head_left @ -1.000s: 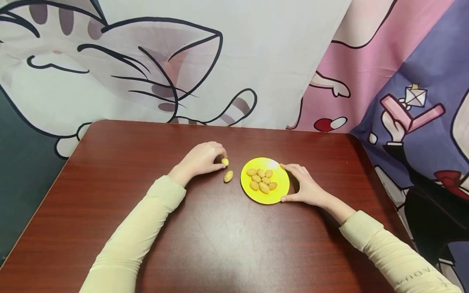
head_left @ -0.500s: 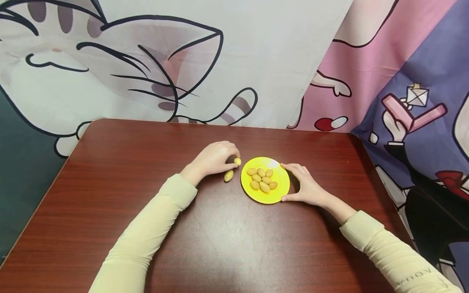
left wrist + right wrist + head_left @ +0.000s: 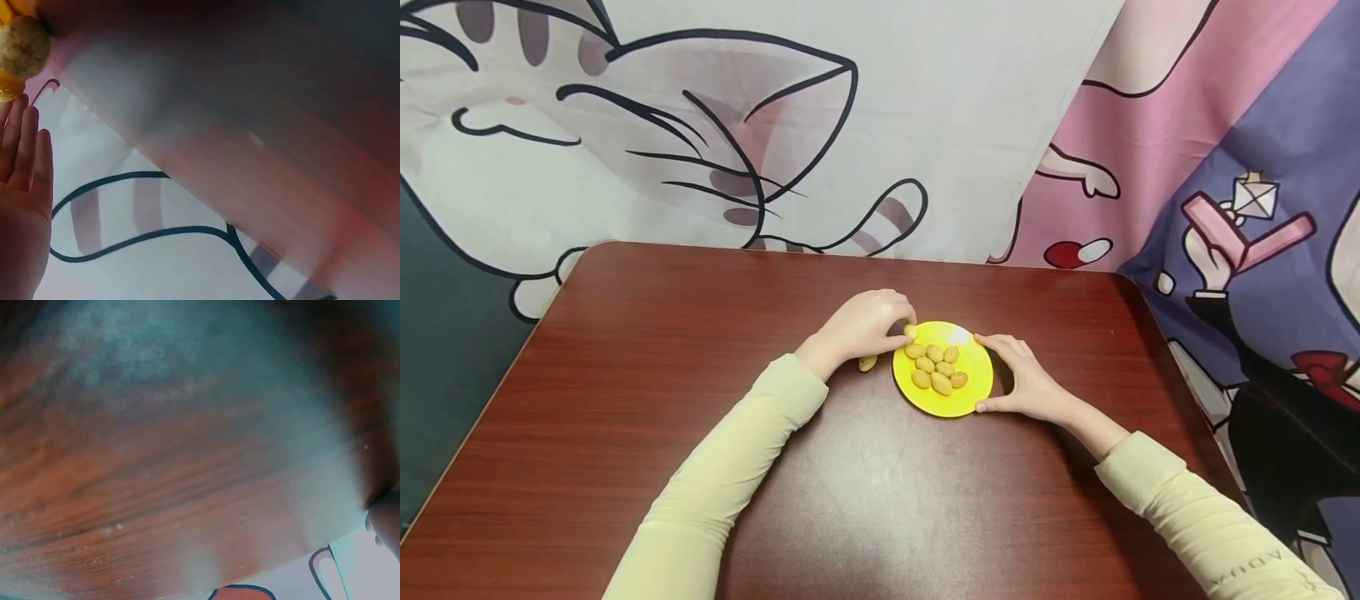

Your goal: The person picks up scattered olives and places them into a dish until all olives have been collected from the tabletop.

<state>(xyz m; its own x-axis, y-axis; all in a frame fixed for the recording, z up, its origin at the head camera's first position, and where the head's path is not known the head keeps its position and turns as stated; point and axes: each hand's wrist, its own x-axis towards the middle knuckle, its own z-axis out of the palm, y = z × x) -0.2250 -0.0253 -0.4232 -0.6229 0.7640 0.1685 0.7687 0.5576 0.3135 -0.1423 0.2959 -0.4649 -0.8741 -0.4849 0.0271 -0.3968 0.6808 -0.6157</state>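
My left hand pinches a small yellow oval fruit between thumb and fingertips, at the upper left rim of a yellow plate. Several similar fruits lie grouped on the plate. Another fruit, partly hidden by the left hand, lies on the table left of the plate. My right hand holds the plate's right rim, thumb low and fingers high. In the left wrist view, a mottled round fruit shows near the fingers of the left hand. The right wrist view barely catches the right hand.
All of this stands on a reddish-brown wooden table with a glossy top. Behind its far edge hangs a cloth printed with a cartoon cat. A pink and purple printed cloth hangs at the right.
My left hand has carried the pinched fruit rightward, from beside the loose fruit to the plate's rim. Now it partly covers the loose fruit. The right hand and plate have stayed put.
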